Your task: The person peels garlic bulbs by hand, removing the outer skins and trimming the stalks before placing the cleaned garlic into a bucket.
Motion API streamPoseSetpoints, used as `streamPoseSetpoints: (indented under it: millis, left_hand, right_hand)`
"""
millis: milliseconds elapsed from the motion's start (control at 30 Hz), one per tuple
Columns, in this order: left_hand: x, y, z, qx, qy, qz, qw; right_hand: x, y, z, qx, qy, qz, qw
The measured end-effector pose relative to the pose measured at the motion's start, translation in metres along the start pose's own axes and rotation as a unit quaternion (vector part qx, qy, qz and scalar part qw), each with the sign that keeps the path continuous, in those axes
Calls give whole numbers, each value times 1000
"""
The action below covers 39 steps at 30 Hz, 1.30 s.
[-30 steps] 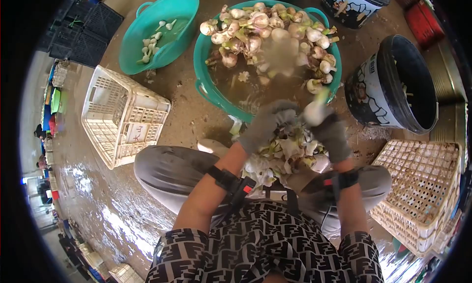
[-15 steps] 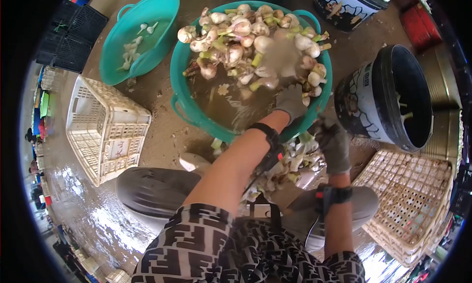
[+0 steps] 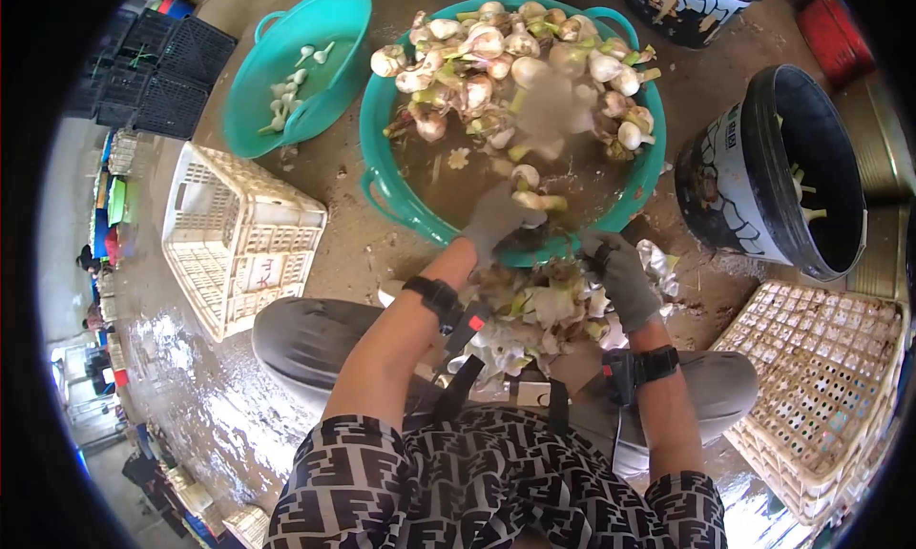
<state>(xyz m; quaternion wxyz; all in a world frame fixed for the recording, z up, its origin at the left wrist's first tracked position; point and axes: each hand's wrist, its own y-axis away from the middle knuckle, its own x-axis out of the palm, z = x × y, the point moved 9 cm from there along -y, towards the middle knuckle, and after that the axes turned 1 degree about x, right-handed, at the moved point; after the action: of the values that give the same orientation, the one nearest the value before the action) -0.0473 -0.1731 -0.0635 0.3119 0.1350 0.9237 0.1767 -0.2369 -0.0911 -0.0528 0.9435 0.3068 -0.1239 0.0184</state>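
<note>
My left hand (image 3: 501, 223), in a grey glove, is over the near rim of the large green tub (image 3: 375, 158). Its fingers are closed on a garlic bulb (image 3: 539, 202) with a short cut stem, and another bulb (image 3: 525, 177) sits just beyond. Many garlic bulbs (image 3: 482, 41) are heaped in the tub's far half. My gloved right hand (image 3: 618, 274) is outside the rim at the right, above a pile of garlic peelings (image 3: 549, 310). Its fingers are curled; whatever they hold is hidden.
A smaller green tub (image 3: 250, 101) with several white bulbs stands at the left, near a white crate (image 3: 272, 248). On the right are a tilted black bucket (image 3: 735, 182) and another crate (image 3: 811, 358). A second bucket (image 3: 682, 15) stands at the back right.
My left hand has come back from the tub's right side toward its near rim, with garlic. My right hand has moved slightly left, and the view has shifted a little.
</note>
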Motion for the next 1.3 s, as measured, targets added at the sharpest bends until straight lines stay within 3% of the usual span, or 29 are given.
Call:
streamPoseSetpoints:
  millis: [33, 133, 233, 267, 400, 500, 633, 700, 733, 800, 833, 900, 933, 967, 1000, 1033, 1133, 1167, 1267, 1300]
  left_hand:
    - [7, 12, 10, -53, 264, 50, 962]
    - [12, 48, 3, -39, 507, 66, 858]
    - [7, 76, -18, 72, 336, 49, 938]
    - [6, 85, -27, 99, 282, 32, 954]
    - [10, 98, -30, 109, 334, 23, 936]
    - [12, 103, -27, 111, 296, 21, 948]
    - [29, 108, -25, 38, 517, 88, 850]
    - [44, 103, -12, -12, 608, 168, 776]
    - [45, 102, -8, -46, 624, 164, 763]
    - [47, 103, -3, -112, 654, 156, 731]
    - [46, 103, -18, -58, 669, 209, 711]
    - [44, 111, -43, 45, 686, 309, 658]
    - [38, 108, -34, 67, 564, 211, 795]
    - [29, 112, -28, 85, 417, 105, 899]
    - [15, 115, -28, 100, 252, -5, 963]
    - [10, 113, -20, 89, 243, -71, 963]
    - [27, 103, 3, 2, 531, -24, 847]
    - [28, 117, -9, -79, 546, 57, 832]
    - [17, 121, -5, -139, 413, 12, 900]
    - [1, 114, -4, -59, 289, -53, 954]
  right_hand:
    - [8, 0, -2, -17, 14, 23, 999]
    - [34, -2, -5, -74, 58, 90, 992]
    - [50, -1, -6, -41, -110, 90, 989]
    - [51, 2, -3, -48, -95, 83, 991]
    - [52, 18, 12, -66, -50, 49, 995]
    - [48, 23, 11, -74, -36, 42, 996]
    - [47, 33, 18, -134, -65, 38, 988]
    - [45, 35, 17, -123, 40, 0, 992]
    - [43, 37, 16, -116, 91, -21, 989]
    - [32, 28, 10, -232, 231, -63, 943]
    - [36, 31, 18, -289, 299, -83, 906]
    - [35, 31, 15, -297, 237, -55, 923]
    - [38, 35, 18, -299, 206, -40, 931]
    - [38, 34, 13, -245, 169, -21, 955]
    - [39, 35, 8, -190, 129, -3, 973]
    - [40, 37, 3, -134, 89, 16, 987]
    - [47, 71, 38, -354, 265, -9, 897]
    - [50, 79, 38, -420, 386, -35, 821]
    - [36, 74, 27, -363, 301, -59, 880]
    - [31, 64, 19, -294, 235, -50, 925]
